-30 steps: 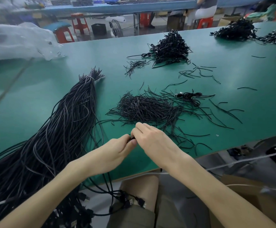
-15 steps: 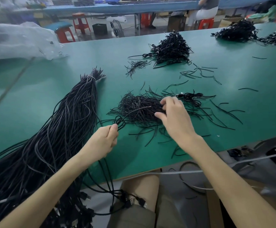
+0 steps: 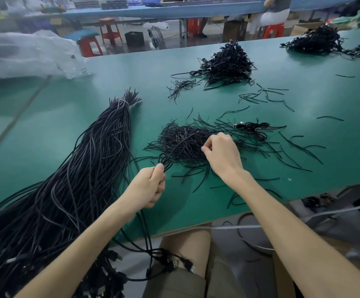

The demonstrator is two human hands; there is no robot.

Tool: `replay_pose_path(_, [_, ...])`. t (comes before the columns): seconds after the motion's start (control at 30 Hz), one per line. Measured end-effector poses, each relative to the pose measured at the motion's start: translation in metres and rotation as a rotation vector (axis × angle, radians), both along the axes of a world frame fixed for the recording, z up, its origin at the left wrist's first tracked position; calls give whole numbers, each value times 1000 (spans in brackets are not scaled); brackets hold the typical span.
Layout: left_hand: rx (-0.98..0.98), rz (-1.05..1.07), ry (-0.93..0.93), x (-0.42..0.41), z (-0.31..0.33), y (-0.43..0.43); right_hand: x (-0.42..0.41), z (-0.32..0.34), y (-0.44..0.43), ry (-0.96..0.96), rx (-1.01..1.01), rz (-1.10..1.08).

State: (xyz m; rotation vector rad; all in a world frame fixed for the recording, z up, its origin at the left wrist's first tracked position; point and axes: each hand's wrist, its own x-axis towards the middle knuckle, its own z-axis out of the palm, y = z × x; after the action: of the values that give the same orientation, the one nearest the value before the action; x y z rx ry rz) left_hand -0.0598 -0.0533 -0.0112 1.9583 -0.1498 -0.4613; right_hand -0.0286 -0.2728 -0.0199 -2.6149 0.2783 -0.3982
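My left hand (image 3: 148,187) grips a folded black cable (image 3: 166,160) whose loops stick out past my thumb; its ends hang off the table edge toward my lap. My right hand (image 3: 222,153) reaches into a flat pile of short black twist ties (image 3: 181,139) on the green table (image 3: 67,125), fingertips curled and pinching at the ties. A long tied bundle of black cables (image 3: 89,168) lies to the left, running from the table middle down past the near edge.
One coiled USB cable (image 3: 254,127) lies right of the tie pile. A heap of bundled cables (image 3: 228,63) sits farther back, with more heaps (image 3: 318,40) at the far right. Loose ties are scattered to the right. A clear plastic bag (image 3: 24,54) lies at the far left.
One second ago both hands met near the table edge on the cable. My right hand then left it and reached forward into the tie pile; my left hand kept the cable and moved slightly left.
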Motion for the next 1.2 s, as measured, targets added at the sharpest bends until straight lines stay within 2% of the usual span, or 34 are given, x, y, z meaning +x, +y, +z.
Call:
replay_pose_path(0.3, [-24,20,94,6,-6,0,-21,14,-12,-88,-68,-37])
replay_pose_path(0.37, [-30,32,128,8,-7,-1,-28,22,-11,-137,45,-67])
replay_pose_path(0.5, [-51,12,129,7,-6,-6,-49,39,8,-300,494,-72])
replay_pose_path(0.57, [-70,-9,108,5,-3,-8,-60,41,21,-248,749,7])
replay_pose_path(0.63, [-82,-18,92,3,1,-12,-68,35,34,-106,981,72])
replay_pose_path(0.73, [-87,-21,84,2,4,-16,-78,24,49,-40,1077,111])
replay_pose_path(0.9, [-85,-11,94,1,5,-16,-85,27,52,-230,1163,196])
replay_pose_path(1.0, [-96,-44,79,-2,6,-16,-85,25,55,-128,1118,155])
replay_pose_path(1.2, [-123,-88,74,-5,8,-16,-86,15,55,51,1240,33])
